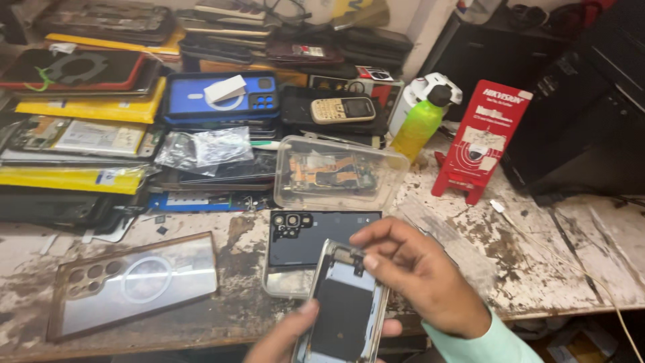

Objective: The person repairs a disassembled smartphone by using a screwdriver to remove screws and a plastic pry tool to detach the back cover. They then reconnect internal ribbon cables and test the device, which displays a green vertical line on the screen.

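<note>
The left hand [289, 339] grips an opened phone [346, 306] from below, while the right hand [416, 272] pinches its top edge. Just behind lies a dark back cover [316, 232] on the worn bench [537, 262] — a clear case [134, 282] to the left, a plastic box [339, 171] and green bottle [418, 124] beyond.

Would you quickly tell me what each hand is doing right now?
Left hand: holding the opened phone from below.
Right hand: fingers pinched at the phone's top edge.

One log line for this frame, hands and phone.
left hand: holds opened phone | right hand: fingers at its top edge | behind: black back cover
</note>
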